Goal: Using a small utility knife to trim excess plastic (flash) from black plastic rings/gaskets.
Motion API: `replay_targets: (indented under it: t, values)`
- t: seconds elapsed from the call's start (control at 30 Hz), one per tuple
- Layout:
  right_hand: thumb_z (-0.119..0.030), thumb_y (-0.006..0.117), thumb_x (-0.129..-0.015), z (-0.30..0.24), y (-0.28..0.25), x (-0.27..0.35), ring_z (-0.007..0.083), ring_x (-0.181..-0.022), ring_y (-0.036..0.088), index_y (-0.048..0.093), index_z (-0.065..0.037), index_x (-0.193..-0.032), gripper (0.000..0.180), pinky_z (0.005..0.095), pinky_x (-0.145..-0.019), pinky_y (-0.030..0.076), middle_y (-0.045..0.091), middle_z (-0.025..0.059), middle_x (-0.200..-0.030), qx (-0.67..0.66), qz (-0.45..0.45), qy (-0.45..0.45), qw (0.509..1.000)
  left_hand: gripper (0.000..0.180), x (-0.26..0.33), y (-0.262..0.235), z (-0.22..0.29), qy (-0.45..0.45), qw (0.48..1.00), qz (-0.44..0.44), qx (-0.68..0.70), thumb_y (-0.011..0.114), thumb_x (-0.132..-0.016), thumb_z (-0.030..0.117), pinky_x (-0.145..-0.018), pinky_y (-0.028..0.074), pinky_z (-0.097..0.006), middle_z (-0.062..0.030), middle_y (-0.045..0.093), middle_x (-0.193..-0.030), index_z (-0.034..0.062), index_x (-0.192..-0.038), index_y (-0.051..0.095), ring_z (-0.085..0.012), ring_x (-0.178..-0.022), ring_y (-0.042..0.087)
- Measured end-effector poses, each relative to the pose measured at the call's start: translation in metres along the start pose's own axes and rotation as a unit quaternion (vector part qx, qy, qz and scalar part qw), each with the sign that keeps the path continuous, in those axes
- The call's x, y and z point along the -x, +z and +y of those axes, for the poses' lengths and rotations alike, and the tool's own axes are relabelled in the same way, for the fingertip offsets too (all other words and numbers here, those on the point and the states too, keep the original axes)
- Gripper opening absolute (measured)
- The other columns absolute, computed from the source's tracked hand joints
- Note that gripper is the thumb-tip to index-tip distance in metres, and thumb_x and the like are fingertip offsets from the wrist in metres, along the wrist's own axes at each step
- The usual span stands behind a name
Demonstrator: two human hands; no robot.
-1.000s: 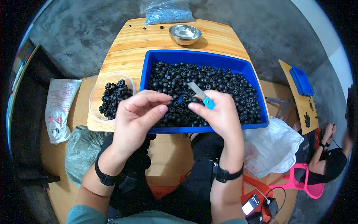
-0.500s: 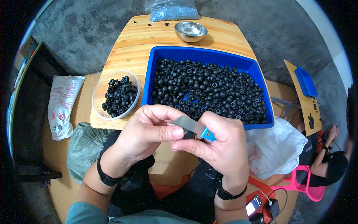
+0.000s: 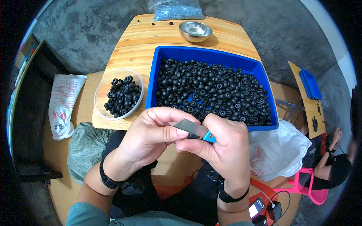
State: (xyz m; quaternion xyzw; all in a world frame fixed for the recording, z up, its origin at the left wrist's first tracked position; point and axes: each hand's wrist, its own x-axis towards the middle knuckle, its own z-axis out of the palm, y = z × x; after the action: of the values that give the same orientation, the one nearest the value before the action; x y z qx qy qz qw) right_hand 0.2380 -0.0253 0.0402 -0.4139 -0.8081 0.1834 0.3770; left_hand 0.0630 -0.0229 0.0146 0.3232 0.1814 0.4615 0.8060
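Observation:
My right hand grips a small knife with a blue handle and a flat grey blade. My left hand pinches a small black rubber part against that blade; the part is mostly hidden by the fingers. Both hands are held close together over my lap, just in front of the wooden table's near edge. Behind them stands a blue plastic bin filled with several black rubber rings. To its left a clear round bowl holds a smaller heap of the same black rings.
A small steel bowl and a clear bag of grey bits sit at the wooden table's far end. White sacks lie on the floor left and right. Another person sits at the right by a second table.
Both hands have drawn back from over the blue bin toward my body. The blade now lies across the left fingers, and the camera has tilted down slightly.

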Motion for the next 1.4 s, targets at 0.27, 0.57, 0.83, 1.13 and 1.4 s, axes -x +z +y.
replay_targets:
  t: [0.27,0.57,0.83,1.13,1.4]
  values:
    - [-0.044,0.067,-0.071,-0.005,-0.001,-0.001,0.0248,-0.048,0.055,0.048,-0.008,-0.062,0.042,0.0338,-0.043,0.042,0.051,0.0087,-0.055,0.062,0.001,-0.004,0.998,0.028,0.0,-0.001,-0.001,0.001,1.0,0.02,-0.013,0.065,-0.079,0.006,-0.078,0.049,-0.026,-0.0133,0.065,-0.097,-0.0046,-0.104,0.061,-0.0161,-0.085,0.062]
    - [-0.047,0.069,-0.068,0.006,0.004,-0.001,0.0261,-0.047,0.053,0.045,-0.008,-0.061,0.046,0.0348,-0.042,0.04,0.049,0.0087,-0.052,0.03,0.024,-0.022,0.999,0.029,0.001,0.005,0.0,0.0,0.997,0.075,-0.03,0.07,-0.072,0.01,-0.076,0.051,-0.031,-0.0144,0.065,-0.092,-0.0032,-0.096,0.062,-0.0211,-0.082,0.063]
    - [-0.049,0.07,-0.067,0.005,0.003,0.0,0.0266,-0.046,0.052,0.042,-0.008,-0.061,0.049,0.0354,-0.041,0.038,0.047,0.009,-0.052,0.018,0.025,0.002,1.0,0.023,0.001,0.004,0.0,0.004,0.998,0.058,-0.025,0.066,-0.078,0.01,-0.068,0.048,-0.026,-0.0106,0.064,-0.089,-0.0023,-0.098,0.062,-0.0153,-0.074,0.06]
    - [-0.046,0.069,-0.069,0.002,0.004,-0.001,0.0264,-0.048,0.053,0.044,-0.008,-0.061,0.046,0.0359,-0.042,0.039,0.048,0.0093,-0.053,0.035,0.02,0.005,0.999,0.024,0.001,-0.001,0.0,0.017,0.999,0.04,-0.029,0.063,-0.082,0.009,-0.063,0.047,-0.02,-0.0088,0.064,-0.089,-0.003,-0.103,0.061,-0.0101,-0.072,0.059]
    - [-0.045,0.07,-0.069,0.011,0.0,-0.005,0.0296,-0.048,0.052,0.045,-0.006,-0.06,0.048,0.0369,-0.043,0.038,0.05,0.0115,-0.053,0.038,-0.008,0.044,0.998,0.021,-0.002,-0.011,0.018,0.074,0.988,0.098,-0.089,0.06,-0.083,0.01,-0.059,0.049,-0.021,-0.0101,0.065,-0.083,-0.0016,-0.101,0.062,-0.0119,-0.066,0.061]
